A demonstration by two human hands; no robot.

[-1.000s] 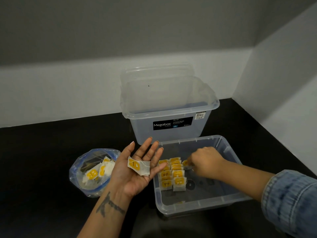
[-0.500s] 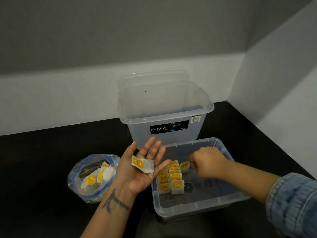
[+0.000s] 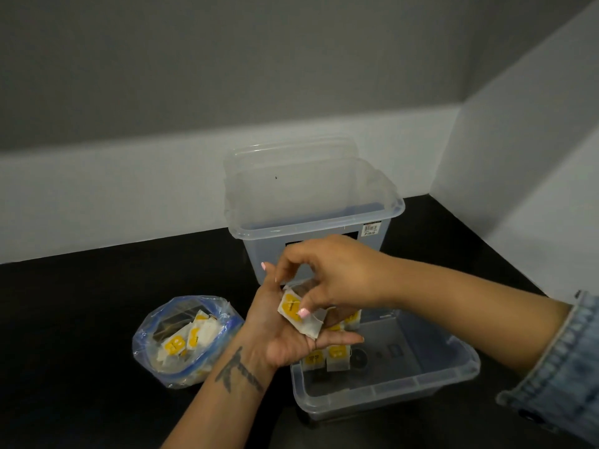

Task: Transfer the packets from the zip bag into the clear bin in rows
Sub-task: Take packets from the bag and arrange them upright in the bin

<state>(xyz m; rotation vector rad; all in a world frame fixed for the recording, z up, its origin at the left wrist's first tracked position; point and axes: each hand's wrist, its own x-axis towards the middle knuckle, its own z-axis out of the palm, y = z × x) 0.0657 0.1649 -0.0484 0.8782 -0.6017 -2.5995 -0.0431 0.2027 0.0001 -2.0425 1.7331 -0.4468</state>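
My left hand lies palm up with straight fingers above the left rim of the shallow clear bin. A white packet with a yellow label rests on that palm. My right hand has reached across and pinches this packet between thumb and fingers. Inside the bin, rows of the same yellow-labelled packets stand at the left end, partly hidden by my hands. The open zip bag sits to the left on the black counter with several packets in it.
A taller clear Megabox tub stands behind the bin, with a clear lid upright behind it against the wall. Grey walls meet in a corner at the right. The black counter stretches to the left.
My right hand has left the rows in the bin and moved left and up to my left palm, where it now pinches the packet. My left hand stays palm up.
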